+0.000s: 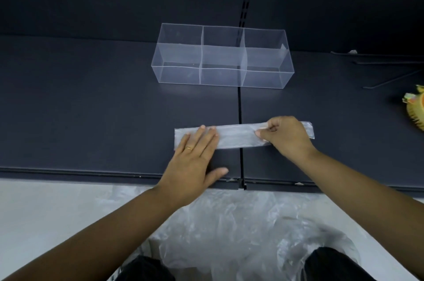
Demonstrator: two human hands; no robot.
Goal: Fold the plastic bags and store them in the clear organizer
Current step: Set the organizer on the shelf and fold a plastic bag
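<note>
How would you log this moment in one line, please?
left hand flat on bag strip | right hand pinching it | clear organizer empty | stage: folding

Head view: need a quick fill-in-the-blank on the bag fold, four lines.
1. The clear plastic organizer has ___ compartments in a row.
2. The left hand lies flat on the ___ end of the folded translucent plastic bag strip.
3. The right hand pinches the strip near its ___ end.
4. The gold ring sits on the ___ hand.

Missing words: three; left; right; left.
</note>
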